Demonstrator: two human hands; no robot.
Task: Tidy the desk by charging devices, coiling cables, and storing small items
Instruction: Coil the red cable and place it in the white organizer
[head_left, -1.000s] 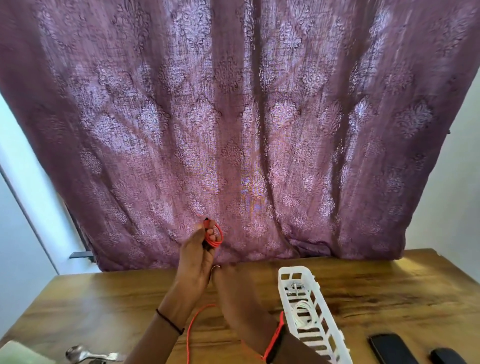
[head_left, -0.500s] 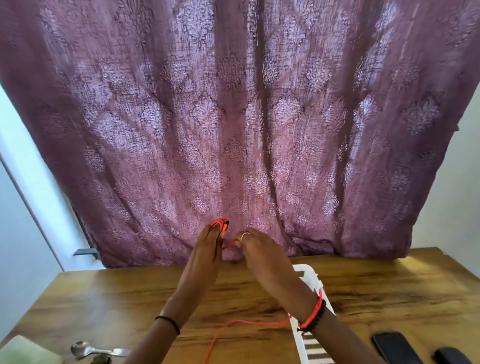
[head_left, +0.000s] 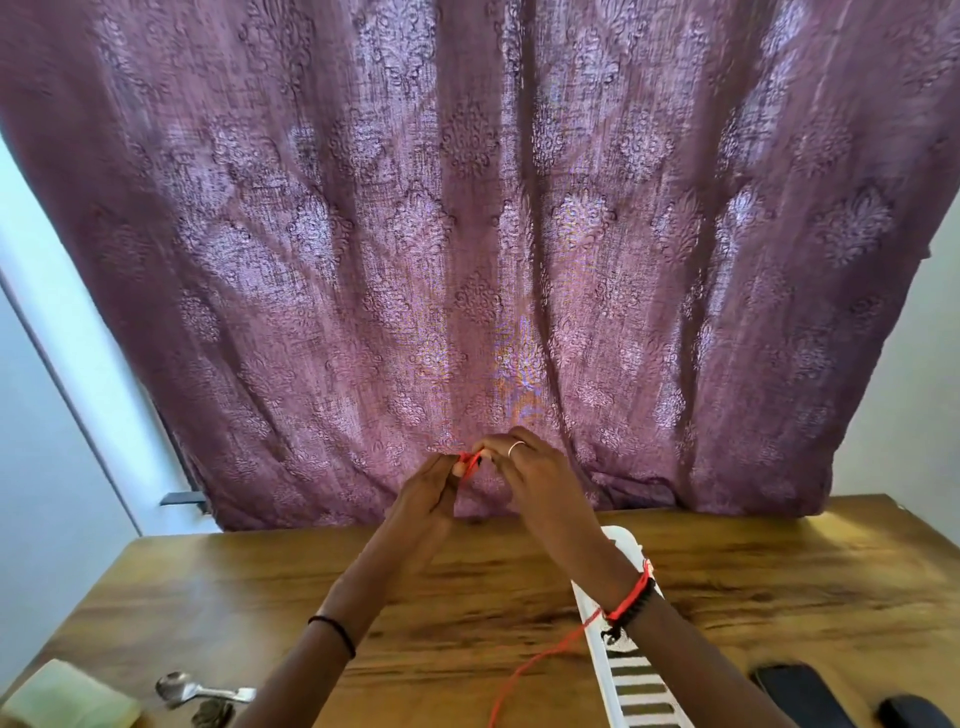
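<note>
Pinching a small red cable (head_left: 470, 460) coil between them, the left hand (head_left: 427, 491) and right hand (head_left: 535, 475) meet raised above the far edge of the wooden worktop (head_left: 467, 597), before a purple curtain (head_left: 467, 234). The cable's loose tail drops under the right wrist, beside a white slotted tray (head_left: 631, 680). A spoon (head_left: 200, 692) lies near left; two dark phones (head_left: 802, 693) lie near right.

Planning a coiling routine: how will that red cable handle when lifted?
Probably floppy: the red cable sags in a loose curve below the hands. Likely light, since the left hand and right hand pinch it with fingertips.
</note>
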